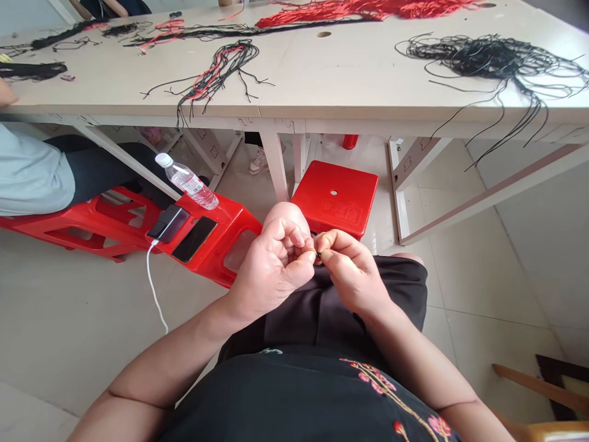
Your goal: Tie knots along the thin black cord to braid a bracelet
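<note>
My left hand and my right hand meet over my lap, fingertips pinched together on a tiny dark piece, probably a thin black cord end; it is too small to name surely. Both hands are closed in a pinch above my knee and black shorts. On the long beige table ahead lie a bundle of black and red cords, a tangle of black cords at the right and a heap of red cords at the far edge.
A red stool stands under the table in front of me. A red bench at the left carries a water bottle, two phones and a white cable. Another person sits at the far left. Wooden frame pieces lie bottom right.
</note>
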Available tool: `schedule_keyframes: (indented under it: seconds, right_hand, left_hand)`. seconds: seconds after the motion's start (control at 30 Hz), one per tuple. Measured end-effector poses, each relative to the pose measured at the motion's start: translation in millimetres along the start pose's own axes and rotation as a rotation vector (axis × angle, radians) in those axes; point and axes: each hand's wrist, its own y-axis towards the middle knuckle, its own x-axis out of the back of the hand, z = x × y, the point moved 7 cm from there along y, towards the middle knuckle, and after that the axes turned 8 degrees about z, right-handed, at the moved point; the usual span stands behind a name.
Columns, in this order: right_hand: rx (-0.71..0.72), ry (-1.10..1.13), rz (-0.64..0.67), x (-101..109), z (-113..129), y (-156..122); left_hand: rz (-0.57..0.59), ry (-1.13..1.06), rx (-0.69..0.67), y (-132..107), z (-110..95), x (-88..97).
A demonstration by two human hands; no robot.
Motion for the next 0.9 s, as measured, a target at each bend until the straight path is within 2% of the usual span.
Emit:
schedule_keyframes:
  seconds: [0.13, 0.23, 0.47, 0.7, 0.9]
  right_hand:
    - [0.119, -0.173, -0.088, 9, 15, -5]
    - [0.189, -0.297, -0.100, 9, 23, -11]
    - [0.157, -0.373, -0.116, 9, 19, -12]
    - [0.207, -0.547, -0.141, 7, 27, -13]
    - [0.384, -0.758, -0.208, 0, 42, -18]
  left_hand:
    - [-0.054, 0.073, -0.050, 0, -3, 5.3]
    - [-0.072, 0.110, -0.084, 0, -6, 6.2]
    - [-0.047, 0.160, -0.076, -2, -10, 2.7]
    - [-0.094, 0.211, -0.083, -2, -10, 5.4]
    - [-0.111, 0.251, -0.134, -3, -11, 6.0]
